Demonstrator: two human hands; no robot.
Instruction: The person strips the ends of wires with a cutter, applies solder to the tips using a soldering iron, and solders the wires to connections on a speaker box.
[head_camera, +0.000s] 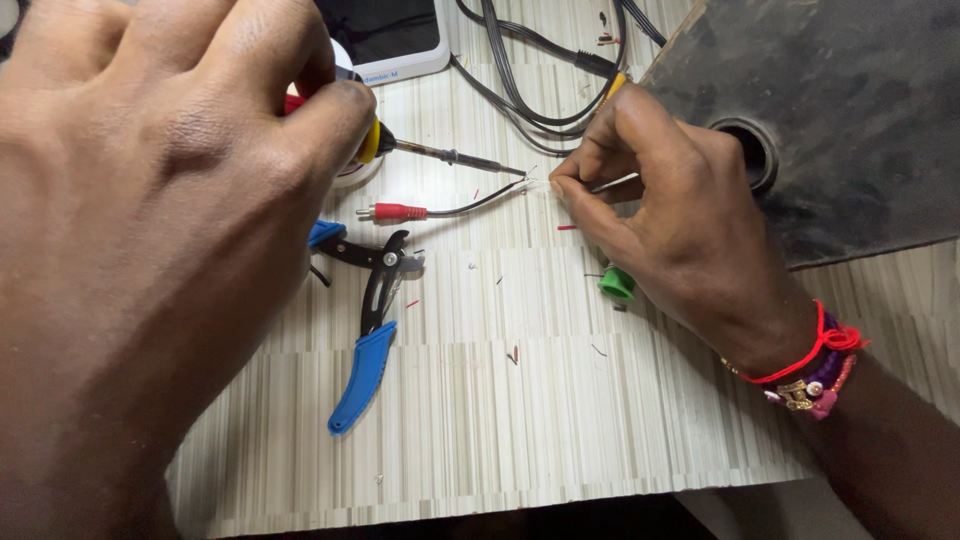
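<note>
Your left hand (170, 190) grips the iron (440, 155), tip at the bared wire ends (525, 183). Your right hand (665, 215) pinches solder (615, 183) there. The cable (440, 210) is stripped, cutters (365, 320) set aside; the joint looks unfinished.

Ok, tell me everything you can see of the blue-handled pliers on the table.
The pliers are small cutters with two blue, plastic-looking handles and a black metal head joined at a silver pivot screw. They lie flat on the striped table, handles spread apart: one points toward the near edge, the other runs under the left hand. The jaws point toward the red-tipped cable without touching it. No hand visibly grips them.
</note>
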